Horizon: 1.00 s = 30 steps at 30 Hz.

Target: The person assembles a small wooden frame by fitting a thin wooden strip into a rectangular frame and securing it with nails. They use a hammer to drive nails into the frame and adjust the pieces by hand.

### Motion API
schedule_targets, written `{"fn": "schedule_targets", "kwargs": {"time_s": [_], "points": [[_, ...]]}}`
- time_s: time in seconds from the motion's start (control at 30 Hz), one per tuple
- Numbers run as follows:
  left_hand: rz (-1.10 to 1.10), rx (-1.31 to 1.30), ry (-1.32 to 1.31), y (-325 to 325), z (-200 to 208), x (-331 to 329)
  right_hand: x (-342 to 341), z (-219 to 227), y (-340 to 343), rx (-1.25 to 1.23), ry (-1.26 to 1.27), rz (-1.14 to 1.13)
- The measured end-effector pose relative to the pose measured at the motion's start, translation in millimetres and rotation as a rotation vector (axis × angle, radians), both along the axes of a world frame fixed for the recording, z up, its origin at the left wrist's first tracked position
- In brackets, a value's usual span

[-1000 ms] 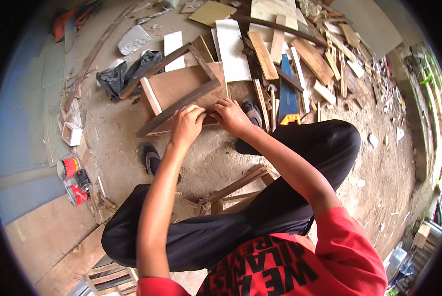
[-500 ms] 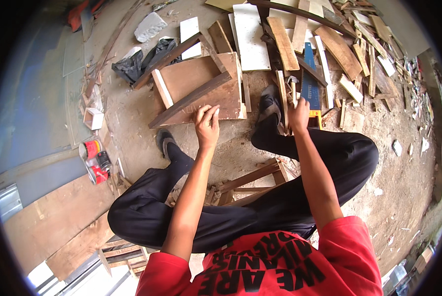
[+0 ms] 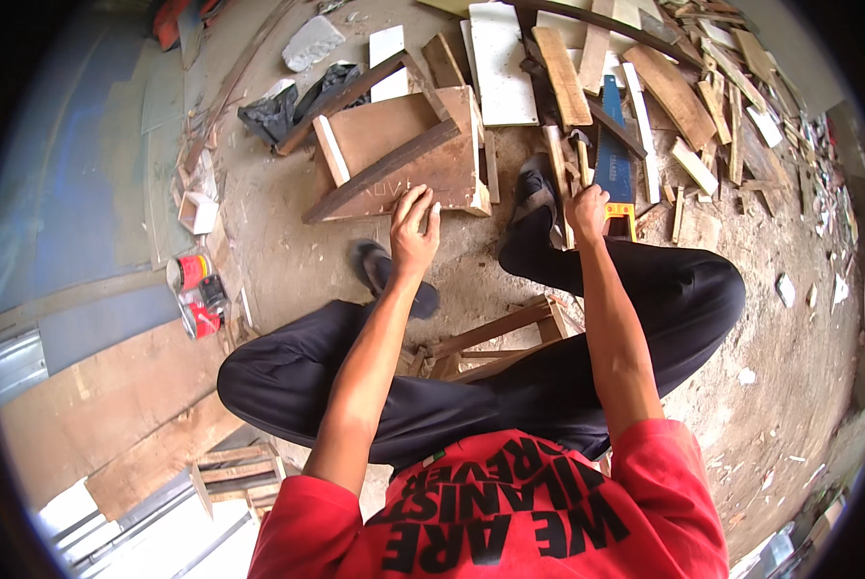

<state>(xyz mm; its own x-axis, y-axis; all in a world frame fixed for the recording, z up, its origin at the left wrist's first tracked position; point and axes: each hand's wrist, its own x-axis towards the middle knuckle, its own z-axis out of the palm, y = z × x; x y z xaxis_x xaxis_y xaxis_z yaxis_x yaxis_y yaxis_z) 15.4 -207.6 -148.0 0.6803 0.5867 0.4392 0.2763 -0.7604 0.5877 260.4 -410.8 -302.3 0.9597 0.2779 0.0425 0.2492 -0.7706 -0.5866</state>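
The right hand [image 3: 587, 205] is closed round a wooden handle [image 3: 583, 164] among the scrap beside a blue saw [image 3: 614, 154]; the handle's far end is lost among the sticks, so the tool's kind cannot be told. The left hand [image 3: 413, 232] lies loose, fingers [image 3: 415, 201] bent, tips on the near edge of a brown wooden panel [image 3: 403, 159] with a dark batten across it, holding nothing. The panel lies on the dirt floor [image 3: 288, 261] just ahead of that hand, well left of the right one. A stool [image 3: 490, 338] is mostly hidden under the legs.
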Motion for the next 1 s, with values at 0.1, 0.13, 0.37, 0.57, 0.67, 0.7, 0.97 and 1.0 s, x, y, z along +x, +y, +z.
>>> {"fn": "schedule_targets", "kwargs": {"time_s": [0.1, 0.13, 0.37, 0.57, 0.67, 0.7, 0.97, 1.0], "points": [[-0.012, 0.063, -0.027, 5, -4, 3, 5, 23, -3, 0.069, -0.022, -0.006], [-0.024, 0.084, -0.035, 5, -5, 5, 10, 26, -6, 0.06, -0.05, -0.01], [-0.012, -0.118, -0.108, 10, -3, 19, -10, 142, -30, 0.184, 0.205, 0.061], [-0.062, -0.035, -0.126, 16, -3, 12, -128, 218, -29, 0.63, 0.568, 0.023], [-0.012, -0.009, -0.163, 0, -8, 22, -182, 182, -37, 0.657, 0.508, 0.047], [-0.007, -0.003, -0.173, -4, -13, 23, -195, 174, -37, 0.656, 0.519, 0.045], [0.063, -0.05, -0.221, -18, -12, 27, -199, 180, -28, 0.488, 0.516, 0.108], [0.068, -0.02, -0.214, -18, -12, 28, -200, 180, -28, 0.491, 0.506, 0.106]]}}
